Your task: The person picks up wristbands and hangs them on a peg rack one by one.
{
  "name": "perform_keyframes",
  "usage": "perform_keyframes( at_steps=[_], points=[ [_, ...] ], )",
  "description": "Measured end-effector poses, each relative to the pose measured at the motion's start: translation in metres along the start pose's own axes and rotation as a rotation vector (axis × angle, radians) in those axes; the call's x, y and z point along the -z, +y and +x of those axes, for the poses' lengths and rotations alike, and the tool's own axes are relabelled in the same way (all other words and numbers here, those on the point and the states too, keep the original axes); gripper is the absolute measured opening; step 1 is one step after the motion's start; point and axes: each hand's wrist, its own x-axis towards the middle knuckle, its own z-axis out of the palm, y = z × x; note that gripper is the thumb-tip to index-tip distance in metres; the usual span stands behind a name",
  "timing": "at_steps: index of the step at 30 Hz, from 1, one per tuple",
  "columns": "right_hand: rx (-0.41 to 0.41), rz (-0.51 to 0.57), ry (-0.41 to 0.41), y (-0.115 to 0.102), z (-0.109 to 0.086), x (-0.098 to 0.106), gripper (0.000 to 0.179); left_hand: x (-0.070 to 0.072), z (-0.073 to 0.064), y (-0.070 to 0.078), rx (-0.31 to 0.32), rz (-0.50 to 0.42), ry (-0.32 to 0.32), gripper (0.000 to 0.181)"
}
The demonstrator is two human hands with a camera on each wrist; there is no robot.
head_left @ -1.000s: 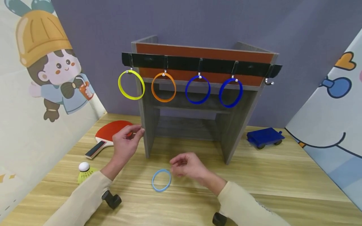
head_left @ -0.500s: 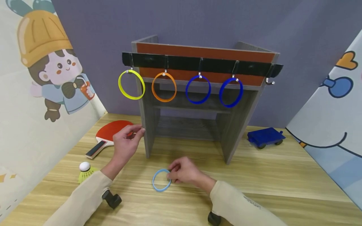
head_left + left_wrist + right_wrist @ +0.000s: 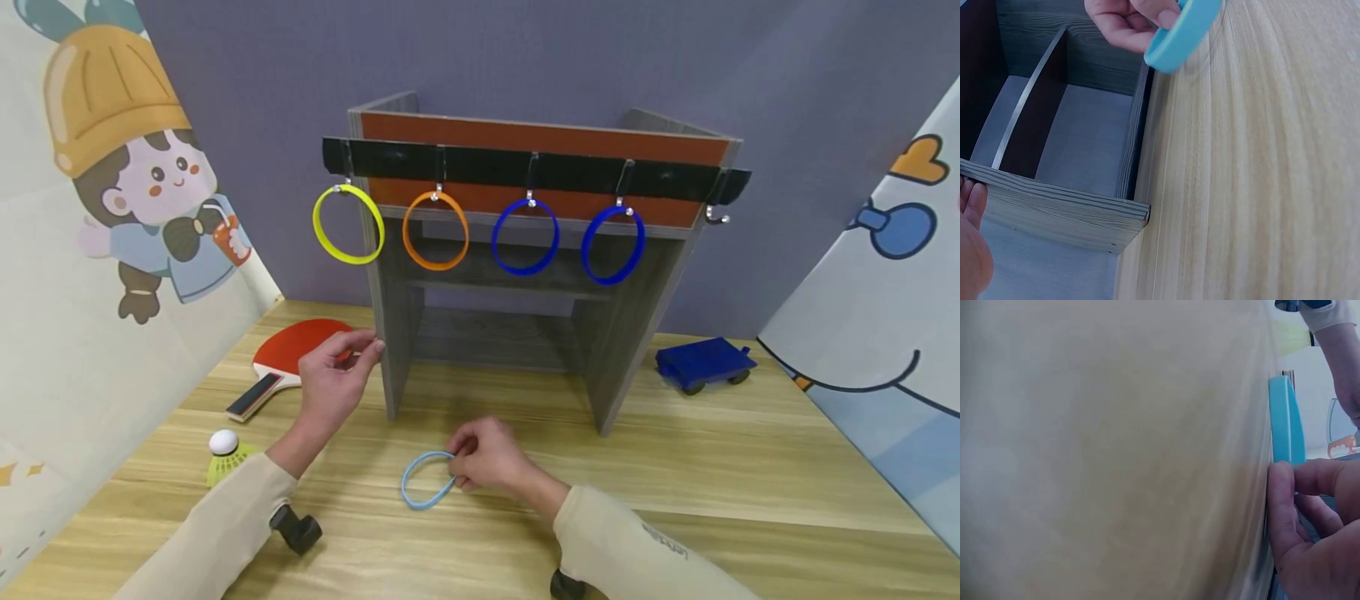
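Observation:
The light blue ring [image 3: 424,507] is pinched at its right edge between the thumb and fingers of my right hand [image 3: 491,457]. Its band [image 3: 1186,37] stands tilted in the left wrist view, while its left side stays low over the wooden table [image 3: 675,517]. My left hand [image 3: 333,379] grips the front edge of the grey shelf unit's left side panel [image 3: 384,358]. From hooks above hang a yellow ring [image 3: 318,236], an orange ring [image 3: 437,267] and two blue rings, the left one [image 3: 525,272] beside the right one [image 3: 611,282].
The rightmost hook [image 3: 716,218] bears no ring. A black strip [image 3: 487,165] carries the hooks across the shelf unit. On the left lie a table tennis bat [image 3: 296,346] and a shuttlecock [image 3: 225,454]. At right sits a blue toy cart [image 3: 705,364].
My right hand has moved down and left to the light blue ring and taken hold of it. The ring has tilted, its right side raised. My left hand has not moved.

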Motion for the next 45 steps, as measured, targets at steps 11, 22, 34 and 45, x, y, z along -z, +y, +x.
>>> perform_keyframes(
  at_steps=[11, 22, 34, 45],
  points=[
    [0.000, 0.131, -0.051, 0.004, -0.014, 0.011, 0.014, 0.001, 0.000, 0.001, 0.003, 0.000, -0.004, 0.015],
    [0.003, 0.247, -0.089, -0.011, -0.034, 0.027, 0.015, 0.002, 0.000, 0.002, 0.007, 0.010, -0.010, 0.015],
    [0.038, 0.269, -0.060, -0.025, -0.053, 0.059, 0.014, 0.001, 0.000, 0.004, 0.006, 0.009, -0.005, 0.015],
    [0.122, 0.364, -0.006, -0.038, -0.070, 0.089, 0.012, 0.001, 0.000, 0.003, 0.011, 0.001, -0.010, 0.015]
  ],
)
